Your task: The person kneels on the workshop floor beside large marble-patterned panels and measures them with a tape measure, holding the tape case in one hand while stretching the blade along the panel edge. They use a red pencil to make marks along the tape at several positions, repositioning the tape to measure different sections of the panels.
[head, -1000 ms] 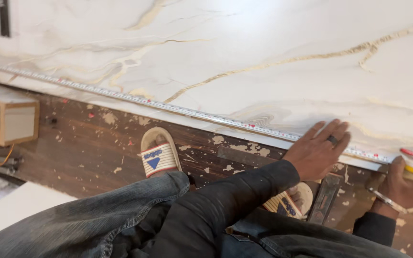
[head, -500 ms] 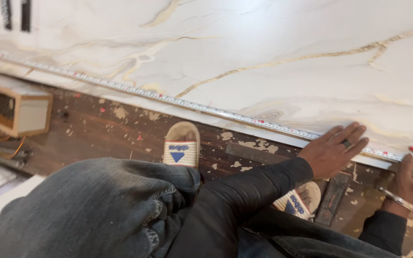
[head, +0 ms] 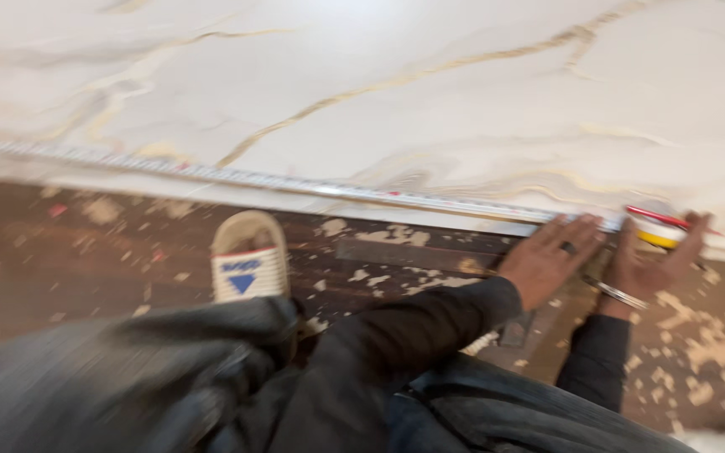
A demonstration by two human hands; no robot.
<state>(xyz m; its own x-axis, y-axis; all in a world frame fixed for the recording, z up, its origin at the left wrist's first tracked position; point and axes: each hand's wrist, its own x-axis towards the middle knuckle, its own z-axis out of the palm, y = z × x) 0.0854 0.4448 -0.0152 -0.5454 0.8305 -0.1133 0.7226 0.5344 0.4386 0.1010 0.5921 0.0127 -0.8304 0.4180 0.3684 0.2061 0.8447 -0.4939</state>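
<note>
The left hand [head: 547, 260] is lying flat, fingers spread, pressing on the end of the long steel measuring tape blade [head: 295, 180] that is running along the near edge of the large white marble-patterned slab with gold veins [head: 430, 75]; it is gripping nothing, only pinning. The right hand [head: 652, 260] is curling around the round yellow-and-red tape measure case [head: 656, 228], fingers partly closed on it, just beside the left hand at the slab's edge. Judgement: the blade is thin, springy and light, likely to slide or kink on the glossy surface, so it is best held down flat near the case; the case itself is small and rigid, easy to grip around its body. The slab looks heavy, stiff and chip-prone at the edges. Count: one slab, one tape, two hands, one ring, one wrist bangle, one cream sandal with a blue triangle [head: 249, 260] clearly showing on the dark, chip-strewn wooden floor [head: 86, 252]. The picture is motion-blurred.
</note>
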